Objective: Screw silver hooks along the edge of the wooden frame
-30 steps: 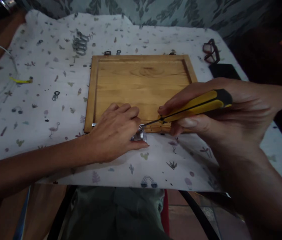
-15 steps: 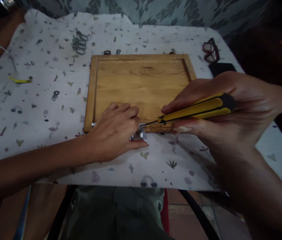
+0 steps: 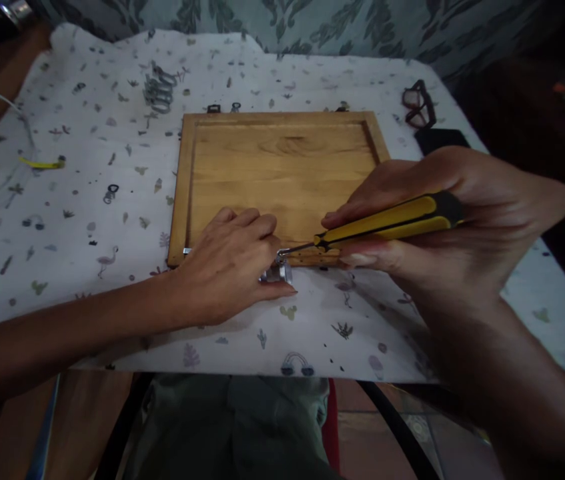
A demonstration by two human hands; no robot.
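Observation:
A framed wooden panel (image 3: 282,173) lies flat on the patterned tablecloth. My left hand (image 3: 237,267) is closed over the panel's near edge and grips a shiny metal hinge (image 3: 282,272) there, its thumb below the metal. Most of the hinge is hidden under the fingers. In my right hand (image 3: 442,220) is a screwdriver (image 3: 387,223) with a yellow and black handle, pinched between thumb and fingers. It slants down to the left, and its tip meets the metal beside my left fingers.
Several grey metal pieces (image 3: 160,90) lie at the back left. A yellow item (image 3: 42,163) is near a white cable (image 3: 9,103) on the left. Glasses (image 3: 418,105) and a dark flat object (image 3: 441,140) are at the back right. Dark fittings (image 3: 214,109) show behind the panel.
The screwdriver's handle has turned a little in my right hand, which has shifted slightly left. My left hand keeps its hold, and the whole view has moved slightly.

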